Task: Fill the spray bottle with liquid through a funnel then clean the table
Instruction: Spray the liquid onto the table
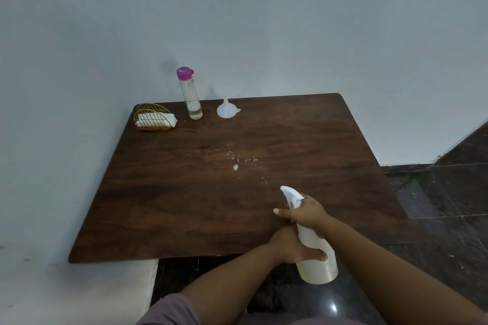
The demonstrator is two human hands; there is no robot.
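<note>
A white spray bottle (315, 253) hangs tilted over the near edge of the dark wooden table (184, 192), nozzle pointing toward the table's middle. My right hand (306, 212) grips its neck and trigger head. My left hand (295, 248) holds the bottle's body from the left, thumb across the front. Small foamy droplets (237, 163) lie on the wood ahead of the nozzle. At the far edge stand a clear bottle with a purple cap (190, 93), a little pale liquid at its bottom, and a white funnel (226, 110) resting wide end down.
A gold wire holder with white tissues (153, 118) sits at the table's far left corner. A pale wall runs behind and to the left. Dark tiled floor (435, 206) lies to the right and below the near edge.
</note>
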